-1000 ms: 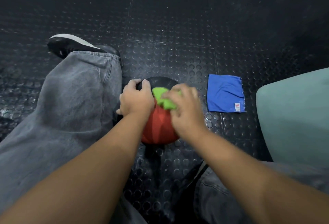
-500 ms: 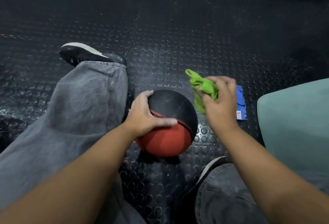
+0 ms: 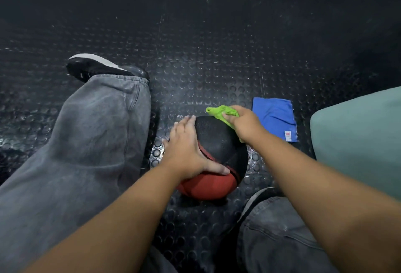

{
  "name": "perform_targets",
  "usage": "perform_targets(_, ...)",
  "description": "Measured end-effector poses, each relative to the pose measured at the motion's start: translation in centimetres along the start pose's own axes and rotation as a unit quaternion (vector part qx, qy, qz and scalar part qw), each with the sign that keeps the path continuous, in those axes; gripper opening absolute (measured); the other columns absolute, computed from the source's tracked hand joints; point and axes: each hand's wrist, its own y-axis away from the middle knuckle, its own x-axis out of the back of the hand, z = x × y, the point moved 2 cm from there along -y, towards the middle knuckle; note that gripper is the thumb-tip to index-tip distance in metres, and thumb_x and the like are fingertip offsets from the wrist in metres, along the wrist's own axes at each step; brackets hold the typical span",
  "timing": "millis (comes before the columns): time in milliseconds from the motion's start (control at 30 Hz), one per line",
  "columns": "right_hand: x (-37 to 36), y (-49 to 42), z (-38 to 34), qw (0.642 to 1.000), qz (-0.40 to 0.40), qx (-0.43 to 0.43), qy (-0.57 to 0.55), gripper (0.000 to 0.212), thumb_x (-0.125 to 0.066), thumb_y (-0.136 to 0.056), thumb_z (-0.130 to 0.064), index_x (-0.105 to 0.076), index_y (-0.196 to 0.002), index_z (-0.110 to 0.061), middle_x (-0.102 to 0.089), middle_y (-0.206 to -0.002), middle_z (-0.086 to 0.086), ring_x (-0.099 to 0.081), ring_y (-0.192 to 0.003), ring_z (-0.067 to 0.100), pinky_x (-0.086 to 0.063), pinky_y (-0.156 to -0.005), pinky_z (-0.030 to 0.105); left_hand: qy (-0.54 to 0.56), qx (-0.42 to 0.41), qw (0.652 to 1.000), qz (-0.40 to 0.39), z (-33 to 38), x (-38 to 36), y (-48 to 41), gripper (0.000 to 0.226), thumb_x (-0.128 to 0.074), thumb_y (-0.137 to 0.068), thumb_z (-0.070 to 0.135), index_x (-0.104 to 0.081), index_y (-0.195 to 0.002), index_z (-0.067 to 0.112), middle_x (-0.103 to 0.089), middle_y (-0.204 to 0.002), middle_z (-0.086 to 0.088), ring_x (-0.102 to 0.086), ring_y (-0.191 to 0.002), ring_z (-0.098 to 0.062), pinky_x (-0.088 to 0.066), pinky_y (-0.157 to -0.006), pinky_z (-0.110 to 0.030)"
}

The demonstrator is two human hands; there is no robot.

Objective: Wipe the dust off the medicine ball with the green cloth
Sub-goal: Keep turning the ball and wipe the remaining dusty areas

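Round black-and-red rubber medicine ball [image 3: 219, 149] sits on the black studded rubber floor [image 3: 217, 60], between the person's grey-jeaned legs, near centre. Left hand [image 3: 186, 153] lies spread flat on the ball's left side, fingers extended, thumb across the red panel, steadying it; not clenched. Right hand [image 3: 245, 124] is clenched around the bunched bright green cloth [image 3: 221, 113], pressed at the ball's far right edge; cloth touches the black panel there. Folded blue cloth [image 3: 274, 117] lies flat on the floor just right of the ball, untouched. Pale teal cushioned edge [image 3: 358, 138] at far right.

Progress: wiping looks mid-way. Dust is too fine to tell, so cleaned area cannot be judged. Likely left: the near red panel, the left side under the left hand, and the underside, which would need the ball rotated.
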Motion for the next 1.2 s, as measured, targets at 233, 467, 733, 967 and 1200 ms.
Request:
perform_targets(233,-1.4,8.7,-0.6,0.948,0.077,0.289,0.109,0.04,-0.055,-0.068,-0.004,-0.07,-0.103,-0.018,-0.057,-0.101,-0.002,-0.038,-0.096,0.014,-0.032,-0.08,0.024,0.017,0.027,0.999,-0.003,0.5,0.7,-1.0,0.163,-0.087,-0.028,0.071,-0.006,-0.161,0.02,-0.011,-0.167,-0.003,-0.007,-0.154,-0.023,-0.018,-0.123,-0.053)
perform_targets(467,0.9,1.8,4.2,0.994,0.061,0.053,0.071,0.03,-0.056,-0.086,-0.005,-0.064,-0.112,-0.018,-0.062,-0.11,0.006,-0.055,-0.105,0.029,-0.035,-0.076,0.026,0.01,-0.015,1.0,0.002,-0.7,-0.1,1.5,0.17,-0.073,-0.019,0.087,-0.001,-0.16,0.024,-0.003,-0.167,0.007,-0.001,-0.155,-0.02,-0.013,-0.124,-0.056)
perform_targets(733,2.4,6.5,-0.2,0.973,0.063,0.055,-0.217,0.016,-0.063,-0.086,-0.044,-0.065,-0.095,-0.032,-0.067,-0.105,-0.005,-0.063,-0.1,0.016,-0.048,-0.09,0.038,0.017,-0.043,0.999,-0.028,-1.5,0.3,1.7,0.169,-0.079,-0.023,0.084,0.0,-0.161,0.027,0.0,-0.167,0.013,0.001,-0.155,-0.015,-0.011,-0.126,-0.05)
perform_targets(967,-2.9,11.2,-1.3,0.982,0.048,0.06,0.172,0.073,-0.035,-0.062,-0.093,-0.041,-0.126,-0.057,-0.014,-0.157,-0.011,-0.009,-0.146,0.032,-0.015,-0.114,0.06,0.063,-0.023,0.996,-0.062,-2.4,0.1,1.9,0.186,-0.084,-0.012,0.079,0.015,-0.16,0.023,0.012,-0.168,0.005,0.015,-0.155,-0.018,0.002,-0.125,-0.043)
perform_targets(1200,-2.0,3.0,-2.1,0.989,0.003,0.06,0.138,0.036,-0.059,-0.085,-0.054,-0.066,-0.116,-0.035,-0.063,-0.119,0.0,-0.057,-0.113,0.024,-0.042,-0.096,0.034,-0.006,-0.06,0.998,-0.032,-1.8,-1.9,2.8,0.173,-0.091,-0.031,0.072,0.017,-0.158,0.026,0.018,-0.164,0.012,0.018,-0.153,-0.012,-0.003,-0.127,-0.05)
